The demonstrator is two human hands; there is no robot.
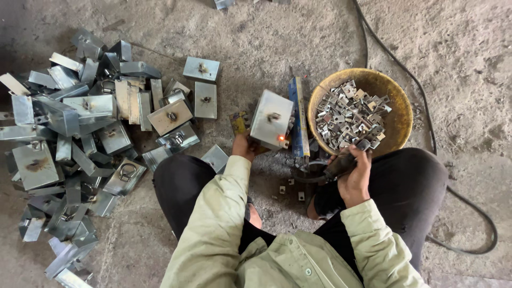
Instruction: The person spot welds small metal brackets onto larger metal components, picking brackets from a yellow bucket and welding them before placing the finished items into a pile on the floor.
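Note:
My left hand [243, 146] grips the near edge of a small grey metal box [271, 118] standing on the concrete floor. A glowing orange spot [281, 138] shows at the box's lower right corner. My right hand [354, 175] is closed on a dark welding electrode holder [337, 166], whose tip points left toward that glowing spot. Both sleeves are pale green, and my knees in dark trousers frame the work area.
A yellow bowl [397, 120] full of small metal brackets sits at the right. A large pile of grey metal boxes and plates [80, 138] covers the left floor. A blue packet of rods [296, 114] lies beside the box. A black cable [469, 208] curves along the right.

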